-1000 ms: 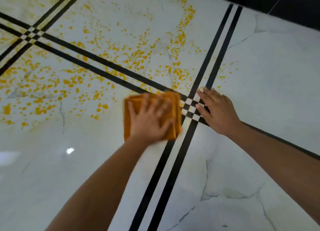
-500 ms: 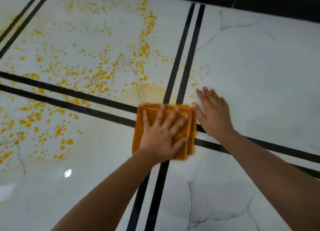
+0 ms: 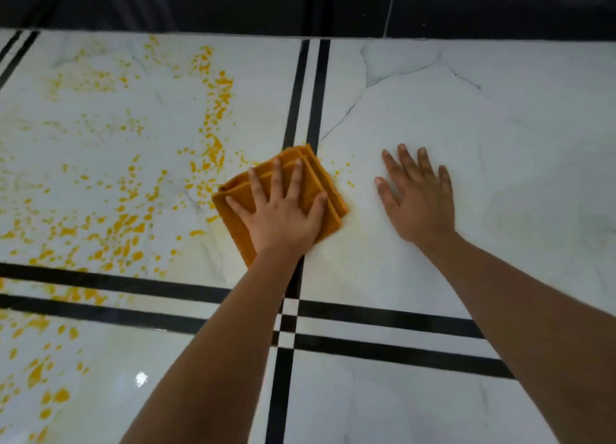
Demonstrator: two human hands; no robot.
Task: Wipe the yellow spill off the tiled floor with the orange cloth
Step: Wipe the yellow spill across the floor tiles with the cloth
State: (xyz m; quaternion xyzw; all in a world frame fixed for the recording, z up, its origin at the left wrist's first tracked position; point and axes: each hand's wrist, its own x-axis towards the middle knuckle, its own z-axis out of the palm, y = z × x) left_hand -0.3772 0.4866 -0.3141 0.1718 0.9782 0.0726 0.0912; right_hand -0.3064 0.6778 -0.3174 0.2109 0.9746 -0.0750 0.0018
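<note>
Head view: L hand [image 3: 283, 217] lies flat w/ fingers spread on the folded orange cloth [image 3: 328, 190], palm pressing it to the tiled floor [image 3: 500, 127]; not gripping, just open-handed pressure, fingers pointing away from the person. Cloth sits right over the pair of black inlay lines [image 3: 308, 93] running away from the camera, its far corner on those lines, its near edge hidden under the wrist. R hand [image 3: 418, 198] is flat on bare white tile just to the right of the cloth, fingers splayed, holding nothing, not touching the cloth. Yellow spill [image 3: 126, 217] = lots of droplets & blotches scattered across the tile left of the cloth, reaching up toward the far edge and down past the crosswise black lines [image 3: 400, 333] at lower left. A few tiny yellow specks also sit between cloth and R hand. Faint yellowish smear on the tile near the cloth's right-hand corner. Dark wall [image 3: 200, 3] borders the floor at top. Both forearms enter from the bottom of frame.
</note>
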